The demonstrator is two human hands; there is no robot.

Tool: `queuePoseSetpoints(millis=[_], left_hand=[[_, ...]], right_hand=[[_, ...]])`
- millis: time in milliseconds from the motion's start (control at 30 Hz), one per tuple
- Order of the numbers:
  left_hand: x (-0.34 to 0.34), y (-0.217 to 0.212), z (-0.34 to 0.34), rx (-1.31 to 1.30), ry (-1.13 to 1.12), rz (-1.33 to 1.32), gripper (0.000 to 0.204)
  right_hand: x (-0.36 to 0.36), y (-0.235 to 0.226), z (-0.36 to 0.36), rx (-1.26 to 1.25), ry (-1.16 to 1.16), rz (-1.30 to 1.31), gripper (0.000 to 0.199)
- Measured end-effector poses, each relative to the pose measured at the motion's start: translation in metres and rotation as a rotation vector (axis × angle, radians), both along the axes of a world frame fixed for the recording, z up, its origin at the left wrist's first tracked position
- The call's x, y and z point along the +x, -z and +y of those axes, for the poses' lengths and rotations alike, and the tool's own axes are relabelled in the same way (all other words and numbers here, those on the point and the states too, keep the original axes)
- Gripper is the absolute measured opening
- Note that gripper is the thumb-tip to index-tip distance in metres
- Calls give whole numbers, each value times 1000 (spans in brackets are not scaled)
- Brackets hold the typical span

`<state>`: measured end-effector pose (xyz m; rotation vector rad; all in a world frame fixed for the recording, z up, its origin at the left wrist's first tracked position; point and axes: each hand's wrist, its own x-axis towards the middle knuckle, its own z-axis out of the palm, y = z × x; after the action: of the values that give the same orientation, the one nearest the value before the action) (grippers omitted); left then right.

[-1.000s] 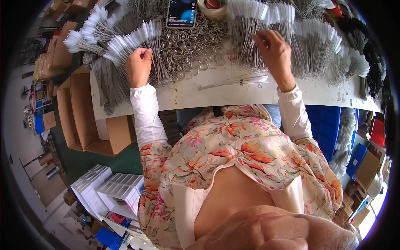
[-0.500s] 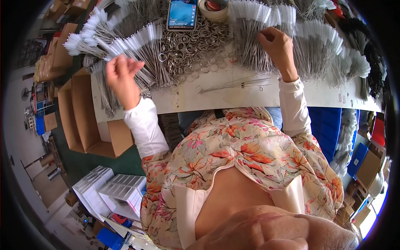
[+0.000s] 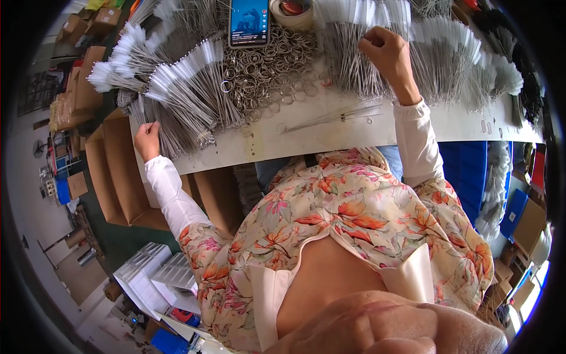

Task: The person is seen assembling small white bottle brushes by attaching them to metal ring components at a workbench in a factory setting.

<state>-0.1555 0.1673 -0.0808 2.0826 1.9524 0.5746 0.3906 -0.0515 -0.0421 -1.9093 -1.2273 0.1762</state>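
At the table's left edge, my left hand (image 3: 147, 141) is closed, thumb against the fingers, beside the wire ends of a pile of thin brushes (image 3: 186, 88) with white bristle tips and grey wire stems. What it pinches, if anything, is too small to tell. Over on the right, my right hand (image 3: 386, 54) hangs above another row of such brushes (image 3: 354, 59), its fingers curled together. Anything inside those fingers is hidden. Between the hands lies a heap of metal rings (image 3: 265, 68). A few loose brush wires (image 3: 330, 117) rest on the bare table nearer to me.
A phone (image 3: 249, 23) with a lit screen stands behind the rings, next to a round tub (image 3: 292, 15). More brushes (image 3: 445, 59) spread along the right side of the white table (image 3: 265, 141). Open cardboard boxes (image 3: 121, 171) stand below the left edge; blue panels (image 3: 463, 171) are below right.
My left hand has gone from above the left brushes down and outward to the table's left edge, and its fingers have closed. My right hand has barely moved. The phone's picture differs.
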Motion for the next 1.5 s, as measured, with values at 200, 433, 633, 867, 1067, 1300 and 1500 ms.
queuePoseSetpoints(millis=[200,433,633,867,1067,1300,1500], left_hand=[[-4,18,7,57,-9,-12,24],[-12,18,6,84,29,-37,22],[3,1,-3,84,-28,14,21],[28,-24,-11,123,-14,396,17],[0,-17,3,90,-49,145,17],[38,-49,-23,29,-73,-490,27],[57,-90,-75,105,-193,-613,29]], right_hand=[[2,-15,4,92,35,247,17],[72,-34,-22,496,-9,528,25],[140,-1,-64,-486,458,-492,31],[149,29,-61,-489,396,-262,38],[158,18,-59,-459,269,-76,34],[158,-8,-88,118,176,489,24],[247,-36,-150,473,147,755,19]])
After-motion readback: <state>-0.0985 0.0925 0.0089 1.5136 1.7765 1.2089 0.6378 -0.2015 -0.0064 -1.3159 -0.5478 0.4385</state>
